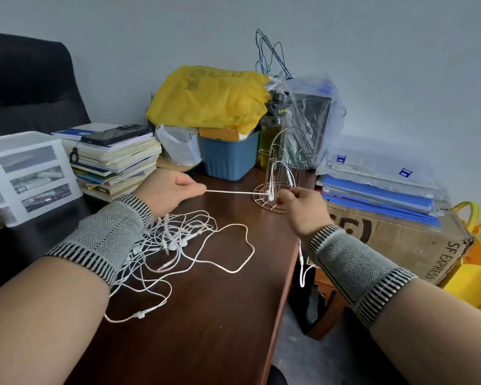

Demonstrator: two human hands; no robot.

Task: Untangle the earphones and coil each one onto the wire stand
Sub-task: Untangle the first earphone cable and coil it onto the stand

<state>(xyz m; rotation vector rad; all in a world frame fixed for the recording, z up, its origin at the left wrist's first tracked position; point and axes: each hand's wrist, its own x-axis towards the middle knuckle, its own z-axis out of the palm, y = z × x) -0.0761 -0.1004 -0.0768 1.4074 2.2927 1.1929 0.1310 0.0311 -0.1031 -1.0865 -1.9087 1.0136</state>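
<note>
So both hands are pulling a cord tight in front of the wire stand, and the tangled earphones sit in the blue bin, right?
Not the bin. The head view shows the tangled earphones lying on the brown desk; both hands, left hand and right hand, do stretch a cord by the wire stand.

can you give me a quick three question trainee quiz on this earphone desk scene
1. True or false: the left hand and right hand hold a white earphone cord stretched taut between them.
2. Where does the tangled pile of white earphones lie?
A. on the dark wooden desk
B. in the blue plastic bin
C. on the floor
3. Fill in: an earphone already hangs on the metal wire ____.

Key: 1 true; 2 A; 3 stand
</note>
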